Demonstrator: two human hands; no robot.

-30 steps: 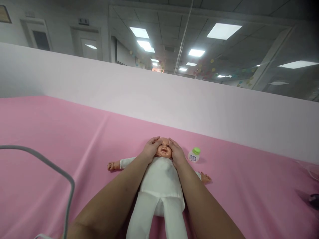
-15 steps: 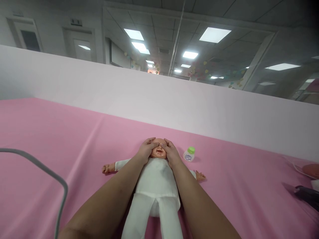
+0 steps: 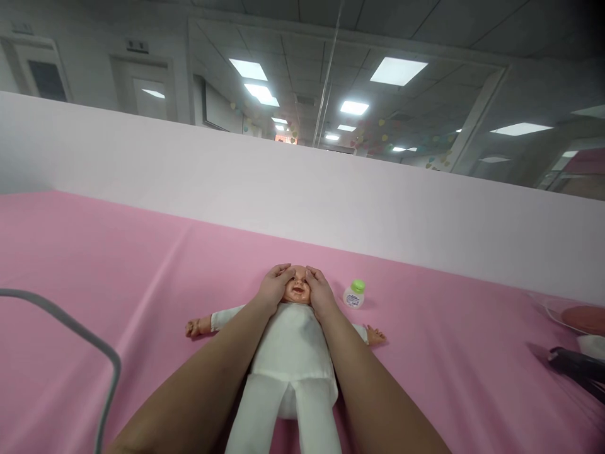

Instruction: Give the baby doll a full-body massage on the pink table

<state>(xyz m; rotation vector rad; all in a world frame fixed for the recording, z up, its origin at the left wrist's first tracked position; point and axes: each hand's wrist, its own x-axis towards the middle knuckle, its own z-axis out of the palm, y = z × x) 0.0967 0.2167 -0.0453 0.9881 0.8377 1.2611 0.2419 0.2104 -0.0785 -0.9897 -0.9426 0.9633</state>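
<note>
Pink cloth under a doll; both hands lie open, cupping its face.

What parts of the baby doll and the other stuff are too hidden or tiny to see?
Head view only:
- doll: its eyes and cheeks are covered by the left hand and right hand; its feet are cut off by the bottom edge.
- bottle: the label print is too small to read.
- dark object: cut off by the right edge, unidentifiable.
</note>
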